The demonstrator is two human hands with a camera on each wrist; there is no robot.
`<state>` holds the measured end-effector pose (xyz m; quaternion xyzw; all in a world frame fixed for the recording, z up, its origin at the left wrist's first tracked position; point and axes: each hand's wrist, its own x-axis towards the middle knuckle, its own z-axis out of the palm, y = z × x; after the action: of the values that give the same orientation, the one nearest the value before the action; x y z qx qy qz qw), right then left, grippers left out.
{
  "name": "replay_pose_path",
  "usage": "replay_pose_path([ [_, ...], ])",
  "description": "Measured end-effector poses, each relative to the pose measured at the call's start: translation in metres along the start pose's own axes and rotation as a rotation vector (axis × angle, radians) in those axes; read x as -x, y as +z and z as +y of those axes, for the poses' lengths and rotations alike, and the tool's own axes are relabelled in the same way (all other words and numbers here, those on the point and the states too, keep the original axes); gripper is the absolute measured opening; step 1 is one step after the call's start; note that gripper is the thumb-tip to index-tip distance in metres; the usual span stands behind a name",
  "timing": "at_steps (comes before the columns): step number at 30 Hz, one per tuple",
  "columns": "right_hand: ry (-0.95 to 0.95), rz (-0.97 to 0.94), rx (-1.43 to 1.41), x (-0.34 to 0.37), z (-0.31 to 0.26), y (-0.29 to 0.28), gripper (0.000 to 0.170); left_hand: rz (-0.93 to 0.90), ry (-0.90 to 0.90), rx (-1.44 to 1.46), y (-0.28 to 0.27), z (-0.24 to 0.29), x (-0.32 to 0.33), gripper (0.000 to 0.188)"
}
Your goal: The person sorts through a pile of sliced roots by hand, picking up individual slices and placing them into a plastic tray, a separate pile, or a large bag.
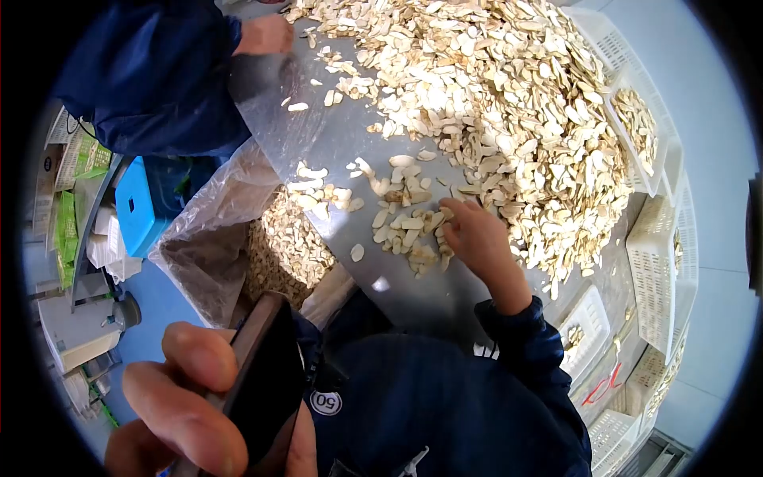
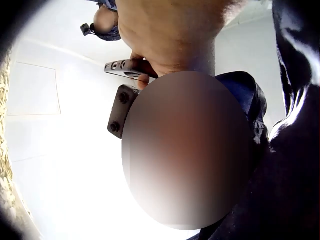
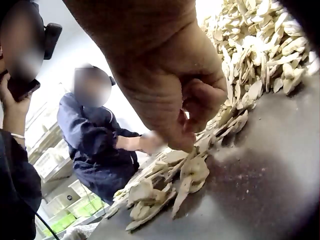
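Pale slices on a metal desk, as seen by a person working beside it. A large pile of these slices covered the far right part of the desk; other places were taken from this pile, with left and right as in the head view.

The right grip lay at the near edge of the pile, over a small cluster of slices spread just to the pile's left. Its fingers were bent and their tips touched slices; whether one was pinched could not be told. The left grip, raised well to the near left of the pile, was wrapped round a phone, with fingers on one side and thumb on the other.

Farther left of the pile, a loose scatter of slices lay near the edge of the desk. Past that edge, an open plastic bag held many more slices, and a blue box stood farther from the pile. At the pile's far left appeared a dark blue sleeve and another person's hand. White baskets lined the pile's right side, some containing slices. To the near right of the pile lay a white tray with a few slices, and a red-handled tool.
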<state>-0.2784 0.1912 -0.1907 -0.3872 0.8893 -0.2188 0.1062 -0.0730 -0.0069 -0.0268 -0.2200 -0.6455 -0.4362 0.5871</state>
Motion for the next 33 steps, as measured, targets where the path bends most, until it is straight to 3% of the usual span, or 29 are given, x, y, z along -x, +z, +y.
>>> replay_pose_path([
  [2, 0.038, -0.034, 0.03, 0.007, -0.003, 0.0, 0.027, 0.331, 0.064, -0.215, 0.029, -0.008, -0.017, 0.073],
  [3, 0.059, -0.035, 0.041, 0.009, -0.004, 0.0, 0.028, 0.614, 0.146, -0.318, 0.044, -0.019, -0.031, 0.073],
  [5, 0.1, -0.062, 0.051, 0.013, -0.005, -0.001, 0.029, 0.971, 0.177, -0.504, 0.072, -0.024, -0.037, 0.073],
  [6, 0.118, -0.088, 0.052, 0.015, -0.007, -0.003, 0.03, 0.968, 0.172, -0.519, 0.076, -0.028, -0.037, 0.073],
  [10, 0.203, 0.001, -0.015, 0.019, -0.003, -0.003, 0.03, 0.4, 0.152, -0.198, 0.035, -0.011, -0.016, 0.073],
  [12, 0.228, 0.024, 0.011, 0.019, 0.001, -0.002, 0.03, 0.277, 0.126, -0.107, 0.021, -0.004, -0.008, 0.073],
  [16, 0.2, -0.006, -0.017, 0.021, -0.002, -0.006, 0.029, 0.191, 0.094, -0.047, 0.012, 0.0, 0.0, 0.073],
  [19, 0.323, -0.181, -0.023, 0.026, -0.021, -0.02, 0.028, 0.136, 0.06, -0.017, 0.006, 0.003, 0.005, 0.073],
  [25, 0.241, -0.115, 0.013, 0.044, -0.009, 0.001, 0.029, 0.033, -0.001, 0.041, -0.006, 0.008, 0.01, 0.072],
  [28, 0.34, -0.102, -0.129, 0.047, 0.001, -0.012, 0.028, -0.027, -0.005, 0.089, -0.011, 0.008, 0.009, 0.072],
  [33, 0.397, 0.053, 0.026, 0.05, 0.0, -0.029, 0.027, -0.112, 0.02, 0.192, -0.017, 0.004, 0.008, 0.072],
])
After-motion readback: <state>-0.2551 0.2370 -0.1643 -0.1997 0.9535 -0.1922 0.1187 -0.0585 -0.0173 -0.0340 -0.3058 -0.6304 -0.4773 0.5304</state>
